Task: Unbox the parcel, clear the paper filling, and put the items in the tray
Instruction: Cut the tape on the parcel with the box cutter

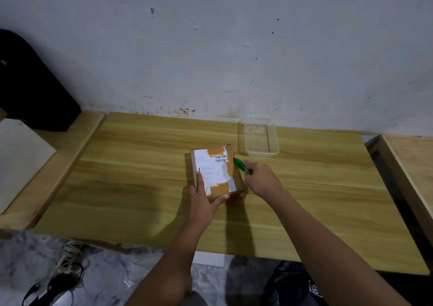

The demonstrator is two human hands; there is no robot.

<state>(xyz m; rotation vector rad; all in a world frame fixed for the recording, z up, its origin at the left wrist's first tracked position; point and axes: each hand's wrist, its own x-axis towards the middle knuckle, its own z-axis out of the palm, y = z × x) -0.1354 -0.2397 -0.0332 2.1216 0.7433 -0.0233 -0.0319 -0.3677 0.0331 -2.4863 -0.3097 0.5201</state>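
Note:
A small cardboard parcel (pixel 216 171) with a white shipping label and brown tape lies closed on the wooden table (pixel 140 188). My left hand (pixel 203 202) grips its near left corner, thumb along the near edge and fingers on top. My right hand (pixel 262 179) holds a green box cutter (pixel 242 165) whose tip meets the parcel's right side. A clear plastic tray (pixel 269 139) stands empty just behind and right of the parcel, near the wall.
A black bag (pixel 30 83) and a pale board (pixel 21 155) sit on a lower wooden surface at the left. Another wooden table (pixel 412 160) stands at the right. Cables and dark items lie on the floor below.

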